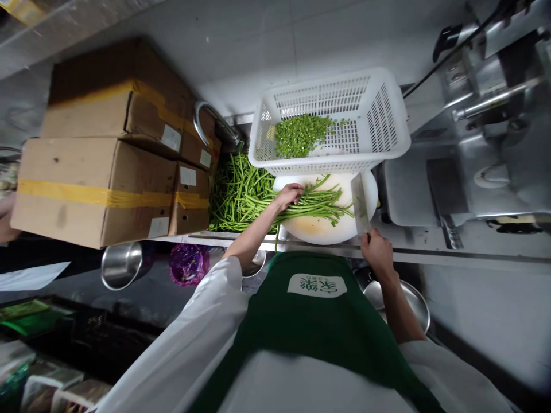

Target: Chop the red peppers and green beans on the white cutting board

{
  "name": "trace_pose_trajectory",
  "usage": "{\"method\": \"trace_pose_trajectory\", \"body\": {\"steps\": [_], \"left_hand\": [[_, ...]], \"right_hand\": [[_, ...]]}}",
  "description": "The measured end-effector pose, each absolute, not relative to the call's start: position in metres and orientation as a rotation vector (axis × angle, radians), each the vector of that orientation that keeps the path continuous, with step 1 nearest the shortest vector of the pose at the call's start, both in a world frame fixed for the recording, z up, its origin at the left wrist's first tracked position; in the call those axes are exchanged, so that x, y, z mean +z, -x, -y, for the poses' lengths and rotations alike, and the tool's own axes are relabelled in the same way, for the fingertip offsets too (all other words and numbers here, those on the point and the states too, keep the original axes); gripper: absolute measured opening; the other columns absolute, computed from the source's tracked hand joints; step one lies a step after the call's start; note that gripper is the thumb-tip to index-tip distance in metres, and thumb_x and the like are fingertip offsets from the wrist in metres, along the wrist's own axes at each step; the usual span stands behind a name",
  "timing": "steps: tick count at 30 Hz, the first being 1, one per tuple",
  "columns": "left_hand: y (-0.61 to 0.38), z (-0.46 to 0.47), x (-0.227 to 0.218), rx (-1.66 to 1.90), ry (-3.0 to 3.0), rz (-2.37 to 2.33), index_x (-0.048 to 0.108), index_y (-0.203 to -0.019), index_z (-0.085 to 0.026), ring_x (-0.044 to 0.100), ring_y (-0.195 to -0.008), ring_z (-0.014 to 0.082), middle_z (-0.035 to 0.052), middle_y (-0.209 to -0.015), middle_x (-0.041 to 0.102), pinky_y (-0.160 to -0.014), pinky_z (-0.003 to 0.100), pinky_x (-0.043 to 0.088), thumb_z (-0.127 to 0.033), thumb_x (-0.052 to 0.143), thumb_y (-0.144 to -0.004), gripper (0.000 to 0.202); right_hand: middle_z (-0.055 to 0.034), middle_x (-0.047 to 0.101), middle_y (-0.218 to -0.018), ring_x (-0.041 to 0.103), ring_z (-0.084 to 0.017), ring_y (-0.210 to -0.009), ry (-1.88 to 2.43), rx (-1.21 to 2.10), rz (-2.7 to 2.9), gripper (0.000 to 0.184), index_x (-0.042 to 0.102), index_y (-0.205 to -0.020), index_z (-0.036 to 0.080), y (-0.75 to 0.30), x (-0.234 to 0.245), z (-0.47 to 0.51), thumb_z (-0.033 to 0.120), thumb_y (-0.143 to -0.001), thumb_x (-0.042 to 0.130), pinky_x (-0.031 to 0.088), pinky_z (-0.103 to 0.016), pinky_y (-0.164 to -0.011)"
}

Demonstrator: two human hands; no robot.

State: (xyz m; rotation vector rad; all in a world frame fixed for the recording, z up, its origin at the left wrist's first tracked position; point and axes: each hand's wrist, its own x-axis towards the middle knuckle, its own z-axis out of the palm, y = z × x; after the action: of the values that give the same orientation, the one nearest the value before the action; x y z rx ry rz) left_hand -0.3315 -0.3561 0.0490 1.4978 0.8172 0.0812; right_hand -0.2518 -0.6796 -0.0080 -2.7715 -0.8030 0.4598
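A bunch of long green beans (321, 203) lies across the round white cutting board (321, 232), tips pointing right. My left hand (291, 195) is on the left part of this bunch, fingers curled over the stalks. In my right hand (377, 250) is the handle of a cleaver (360, 202), its broad blade standing at the right side of the board, close to the bean tips. Left of the board a large heap of uncut beans (243, 192) fills the sink area. Behind the board, a white plastic basket (329, 163) contains chopped green pieces (299, 135).
Cardboard boxes (90, 189) are stacked at the left, beside a curved faucet (206, 123). On the right stands a metal machine (495, 143) with a tray, and another knife (447, 192) lies there. Steel pots (121, 265) and a purple bag (188, 264) sit below the counter edge.
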Motion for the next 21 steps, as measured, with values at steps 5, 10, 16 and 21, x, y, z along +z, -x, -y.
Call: {"method": "trace_pose_trajectory", "body": {"steps": [5, 10, 16, 21], "left_hand": [[0.336, 0.356, 0.057, 0.084, -1.209, -0.703, 0.048, -0.070, -0.017, 0.046, -0.049, 0.0063, -0.0029, -0.061, 0.045, -0.049, 0.022, 0.044, -0.023, 0.066, -0.085, 0.024], [0.335, 0.362, 0.062, 0.275, -1.249, -0.725, 0.037, -0.068, -0.020, 0.032, -0.043, 0.0029, -0.0079, -0.057, 0.036, -0.043, 0.019, 0.033, -0.024, 0.064, -0.085, 0.033], [0.363, 0.360, 0.089, 0.617, -1.356, -0.645, 0.041, -0.076, -0.021, 0.023, -0.039, 0.0012, -0.0129, -0.052, 0.027, -0.041, 0.017, 0.025, -0.023, 0.074, -0.076, 0.033], [0.472, 0.343, 0.100, 0.620, -1.207, -0.631, 0.058, -0.089, -0.019, 0.029, -0.044, 0.0028, -0.0115, -0.055, 0.028, -0.044, 0.018, 0.027, -0.017, 0.074, -0.069, 0.026]], "right_hand": [[-0.0135, 0.067, -0.081, 0.059, -0.023, -0.072, 2.772, 0.451, 0.804, 0.031, 0.064, -0.109, 0.009, 0.252, -0.007, 0.680, 0.027, -0.100, 0.041, 0.030, -0.031, -0.064], [-0.0125, 0.067, -0.080, 0.059, -0.022, -0.071, 2.770, 0.478, 0.794, 0.030, 0.064, -0.109, 0.009, 0.251, -0.006, 0.680, 0.028, -0.101, 0.042, 0.028, -0.030, -0.063], [-0.0128, 0.067, -0.081, 0.058, -0.022, -0.070, 2.780, 0.483, 0.804, 0.031, 0.064, -0.110, 0.009, 0.250, -0.006, 0.680, 0.028, -0.101, 0.041, 0.028, -0.030, -0.063], [-0.0131, 0.066, -0.079, 0.057, -0.022, -0.070, 2.787, 0.428, 0.836, 0.032, 0.065, -0.110, 0.008, 0.247, -0.008, 0.681, 0.028, -0.099, 0.042, 0.030, -0.030, -0.063]]}}
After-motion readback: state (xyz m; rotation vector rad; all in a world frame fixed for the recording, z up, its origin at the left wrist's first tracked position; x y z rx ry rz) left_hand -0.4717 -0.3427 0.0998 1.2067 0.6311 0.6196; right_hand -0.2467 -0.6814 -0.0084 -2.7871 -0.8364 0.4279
